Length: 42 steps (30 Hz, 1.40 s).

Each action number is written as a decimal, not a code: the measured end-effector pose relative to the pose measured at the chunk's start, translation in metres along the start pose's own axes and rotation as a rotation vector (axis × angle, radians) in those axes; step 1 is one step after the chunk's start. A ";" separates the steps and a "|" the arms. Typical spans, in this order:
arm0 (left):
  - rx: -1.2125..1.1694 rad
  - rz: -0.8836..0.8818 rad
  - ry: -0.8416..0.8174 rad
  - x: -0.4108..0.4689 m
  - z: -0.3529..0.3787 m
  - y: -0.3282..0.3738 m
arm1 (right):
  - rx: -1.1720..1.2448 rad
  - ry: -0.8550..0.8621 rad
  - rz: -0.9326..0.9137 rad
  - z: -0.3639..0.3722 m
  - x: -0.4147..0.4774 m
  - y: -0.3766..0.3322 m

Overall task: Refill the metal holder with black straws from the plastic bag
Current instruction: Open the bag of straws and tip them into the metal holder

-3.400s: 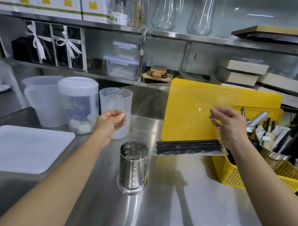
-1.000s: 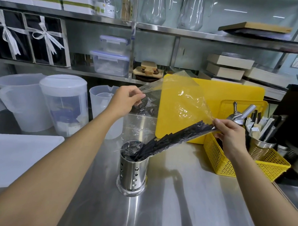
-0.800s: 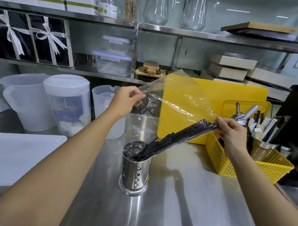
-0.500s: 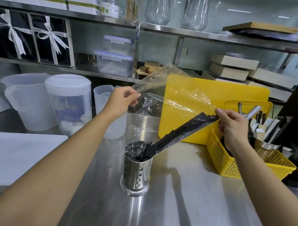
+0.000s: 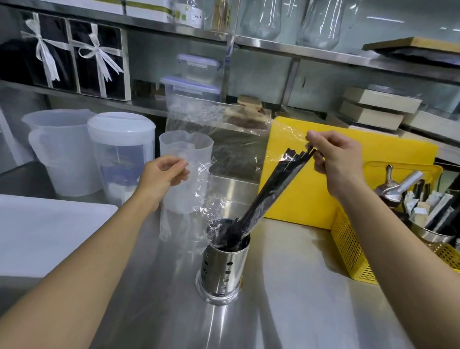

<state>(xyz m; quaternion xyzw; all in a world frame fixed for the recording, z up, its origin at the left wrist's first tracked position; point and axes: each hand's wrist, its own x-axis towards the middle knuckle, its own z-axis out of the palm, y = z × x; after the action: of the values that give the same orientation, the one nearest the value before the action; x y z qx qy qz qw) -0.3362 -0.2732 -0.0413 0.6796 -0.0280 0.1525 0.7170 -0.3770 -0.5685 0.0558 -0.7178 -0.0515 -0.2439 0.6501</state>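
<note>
A perforated metal holder (image 5: 223,269) stands upright on the steel counter. A bundle of black straws (image 5: 271,192) leans steeply out of it, lower ends inside the holder. My right hand (image 5: 335,157) pinches the straws' upper ends together with a corner of the clear plastic bag (image 5: 217,137). My left hand (image 5: 163,175) grips the bag's left edge, left of the holder. The bag hangs stretched between both hands, and its lower part drapes over the holder's rim.
A yellow cutting board (image 5: 315,196) leans behind the holder. A yellow basket (image 5: 352,248) with utensils stands at the right. Translucent jugs (image 5: 119,153) and a measuring cup (image 5: 185,156) stand at the back left. A white tray (image 5: 36,229) lies at the left.
My right hand has lifted the straws' upper ends, so the bundle now stands much steeper in the holder. My left hand has dropped lower and further left, still holding the bag.
</note>
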 end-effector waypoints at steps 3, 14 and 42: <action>-0.028 -0.016 0.016 -0.002 -0.008 -0.002 | -0.025 -0.006 -0.050 0.009 0.000 -0.007; -0.030 -0.035 0.006 -0.004 -0.014 0.003 | -0.194 -0.067 -0.268 0.027 0.006 -0.024; 0.138 0.103 0.042 0.006 -0.004 0.029 | -0.307 0.078 -0.297 0.009 0.011 -0.005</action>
<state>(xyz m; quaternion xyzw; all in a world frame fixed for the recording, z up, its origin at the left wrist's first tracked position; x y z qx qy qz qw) -0.3390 -0.2669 -0.0120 0.7218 -0.0373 0.2047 0.6601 -0.3668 -0.5621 0.0651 -0.7830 -0.0938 -0.3694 0.4916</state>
